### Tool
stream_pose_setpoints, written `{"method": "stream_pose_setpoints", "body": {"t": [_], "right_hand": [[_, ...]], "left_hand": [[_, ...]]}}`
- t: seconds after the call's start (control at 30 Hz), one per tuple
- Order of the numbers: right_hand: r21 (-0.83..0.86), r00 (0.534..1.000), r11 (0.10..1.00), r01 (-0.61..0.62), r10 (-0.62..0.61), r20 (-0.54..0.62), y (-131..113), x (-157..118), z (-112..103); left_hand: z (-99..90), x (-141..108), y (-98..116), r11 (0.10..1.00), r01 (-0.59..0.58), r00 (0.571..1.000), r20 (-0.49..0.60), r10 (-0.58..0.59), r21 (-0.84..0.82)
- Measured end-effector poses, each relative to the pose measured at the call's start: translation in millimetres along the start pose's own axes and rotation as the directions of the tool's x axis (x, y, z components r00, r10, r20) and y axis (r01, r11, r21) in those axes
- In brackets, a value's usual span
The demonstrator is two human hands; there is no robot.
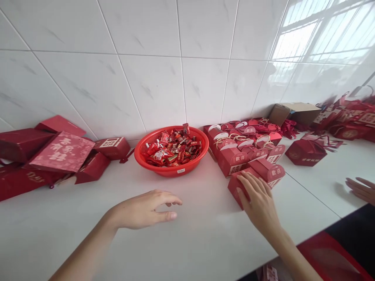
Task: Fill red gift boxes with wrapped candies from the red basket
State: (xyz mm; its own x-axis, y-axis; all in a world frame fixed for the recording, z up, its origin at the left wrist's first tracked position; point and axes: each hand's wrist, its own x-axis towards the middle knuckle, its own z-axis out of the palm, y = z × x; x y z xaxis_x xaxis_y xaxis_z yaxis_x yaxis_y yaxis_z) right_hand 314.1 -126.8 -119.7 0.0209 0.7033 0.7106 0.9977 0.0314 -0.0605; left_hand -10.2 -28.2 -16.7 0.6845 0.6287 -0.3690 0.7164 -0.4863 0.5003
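Note:
My left hand (146, 210) hovers over the white counter in front of the candy basket, thumb and fingers apart, with nothing in it. My right hand (258, 199) is on a small red gift box (234, 187) at the front of a group of similar boxes, its fingers over the top and the thumb toward the near side; the hand hides part of the box. Behind it stand several red gift boxes (231, 156) with rounded flaps and twisted cord handles. Wrapped candies (175, 148) fill a red plastic basket (140, 160) near the tiled wall.
Assorted red boxes (61, 152) are piled at the left. A six-sided red box (306, 152) and an open cardboard box (304, 113) stand to the right, with more red packages (351, 121) beyond. Another person's hand (361, 189) reaches in at the right edge.

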Motion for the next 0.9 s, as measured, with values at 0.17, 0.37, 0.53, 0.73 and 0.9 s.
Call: {"method": "stream_pose_setpoints", "body": {"t": [0.17, 0.37, 0.53, 0.73, 0.9], "right_hand": [[-0.053, 0.999, 0.997, -0.052, 0.051, -0.02, 51, -5, -4], [-0.059, 0.997, 0.996, -0.06, 0.056, -0.058, 112, 1, 2], [-0.046, 0.994, 0.995, -0.092, 0.089, -0.057, 149, 8, 13], [-0.034, 0.991, 0.99, -0.136, 0.136, 0.003, 171, 19, 17], [-0.014, 0.996, 0.996, -0.089, 0.089, 0.001, 189, 24, 21]], "left_hand": [[1.8, 5, -4, 0.999, 0.012, 0.999, 0.052, -0.014, 0.038], [1.8, 7, -6, 0.997, 0.034, 0.995, 0.091, -0.04, 0.075], [0.2, 7, -9, 0.995, 0.049, 0.994, 0.094, -0.058, 0.091], [-4.5, 5, -13, 0.994, 0.052, 0.997, 0.05, -0.058, 0.1], [-19.3, -3, -16, 0.998, 0.015, 0.998, -0.062, -0.011, 0.055]]}}
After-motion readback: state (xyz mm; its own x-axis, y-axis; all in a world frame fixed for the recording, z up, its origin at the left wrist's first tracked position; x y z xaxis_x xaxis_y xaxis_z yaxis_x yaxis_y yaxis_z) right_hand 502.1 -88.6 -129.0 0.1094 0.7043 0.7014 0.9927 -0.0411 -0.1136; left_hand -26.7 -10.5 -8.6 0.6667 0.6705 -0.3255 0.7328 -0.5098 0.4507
